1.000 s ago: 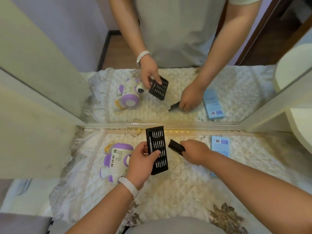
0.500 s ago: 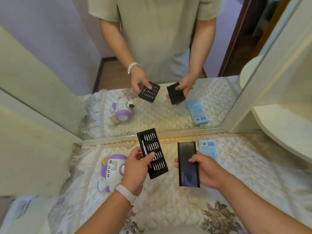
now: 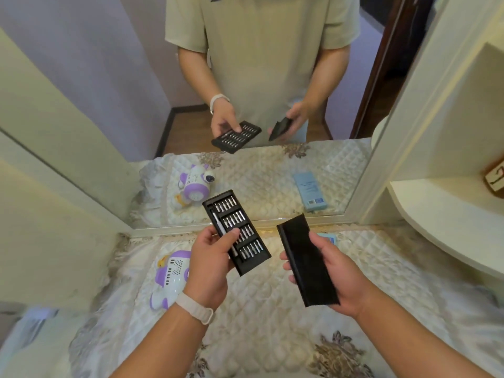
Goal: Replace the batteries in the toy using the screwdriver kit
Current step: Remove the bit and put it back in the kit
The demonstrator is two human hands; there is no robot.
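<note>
Hands are both working above the quilted cloth (image 3: 272,309) at centre frame. Left hand (image 3: 208,264), wearing a pale wristband (image 3: 195,306), is gripping the bit tray (image 3: 237,231) at its near left side, with the thumb lying across the top face and the fingers curled underneath. The tray is sitting open and tilted, its long axis running from upper left to lower right. It is showing four groups of silver bits, and a slim driver handle (image 3: 222,231) is lying in the slot along its left edge.

Right hand (image 3: 335,271), right of centre, is holding the black sleeve (image 3: 306,260). The thumb is pressing on top and the fingers are wrapping below, their tips showing at the sleeve's left edge. Sleeve and tray are standing apart, not touching.

Toy (image 3: 170,276), white and purple, is lying on the cloth at lower left of centre, partly hidden behind the left hand. Neither hand is touching it.

Blue box (image 3: 328,237) is lying on the cloth just behind the right hand, mostly covered. A mirror (image 3: 122,77) is filling the upper frame and reflecting the person, the tray, the sleeve and the toy. A cream shelf (image 3: 441,222) is curving in at the right edge.
</note>
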